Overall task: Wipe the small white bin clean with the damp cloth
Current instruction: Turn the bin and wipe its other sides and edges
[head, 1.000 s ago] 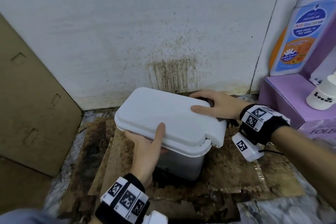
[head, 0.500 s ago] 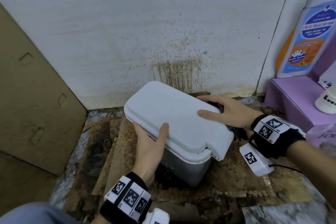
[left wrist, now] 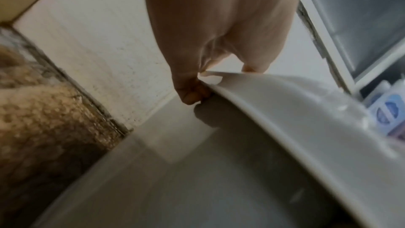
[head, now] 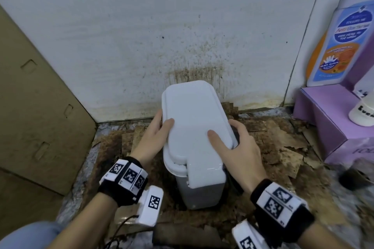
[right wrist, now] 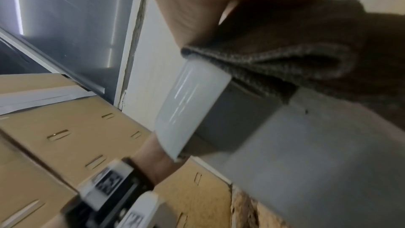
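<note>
— Where's the small white bin sitting?

— On the floor, on stained, torn cardboard, close to the foot of the spattered wall, between the big cardboard panel and the purple box. Lid down.

— And the hands?

— One on each long side. The left hand clasps the lid's left rim, thumb on top, fingers curled under the lip. The right hand does the same on the right, thumb flat on the lid, but it also has the dark damp cloth bunched between its fingers and the bin's side.

— Why hold it like that?

— I'd say to steer it. Two opposed grips let the person turn it squarely, and keeping the cloth pinned there means wiping can start without reaching for it.

— Anything changed?

— Yes. A moment ago the bin lay slanted across the cardboard, the right hand at the far end by the wall and the left at the near side. Now it's turned so the latch end faces the person. Whether it's lifted clear of the floor, I can't quite tell; the base is in shadow.
</note>
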Demonstrator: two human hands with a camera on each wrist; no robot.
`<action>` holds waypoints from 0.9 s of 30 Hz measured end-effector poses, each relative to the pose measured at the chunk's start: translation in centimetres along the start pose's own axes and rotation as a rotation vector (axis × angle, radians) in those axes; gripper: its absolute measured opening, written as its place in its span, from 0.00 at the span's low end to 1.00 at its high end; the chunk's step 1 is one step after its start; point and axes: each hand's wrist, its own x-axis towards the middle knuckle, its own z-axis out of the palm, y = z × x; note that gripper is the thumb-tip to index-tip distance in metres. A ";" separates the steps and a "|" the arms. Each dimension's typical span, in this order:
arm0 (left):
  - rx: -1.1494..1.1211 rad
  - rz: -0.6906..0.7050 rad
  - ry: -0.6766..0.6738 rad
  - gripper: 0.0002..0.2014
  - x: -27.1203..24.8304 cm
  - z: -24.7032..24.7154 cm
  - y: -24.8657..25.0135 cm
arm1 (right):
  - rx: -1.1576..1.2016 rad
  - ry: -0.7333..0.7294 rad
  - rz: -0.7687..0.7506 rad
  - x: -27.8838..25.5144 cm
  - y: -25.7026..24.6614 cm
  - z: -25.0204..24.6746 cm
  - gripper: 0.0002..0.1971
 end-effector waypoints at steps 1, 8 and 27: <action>0.019 -0.004 -0.002 0.17 0.1 0.0 0.0 | 0.013 0.036 0.003 -0.2 0.2 0.6 0.41; 0.085 -0.003 -0.016 0.20 0.3 -1.4 -0.2 | 0.043 0.097 0.046 -2.1 -0.5 2.9 0.41; 0.112 0.003 0.055 0.12 -0.8 -2.8 -2.4 | 0.329 0.183 0.086 -1.8 2.5 3.7 0.20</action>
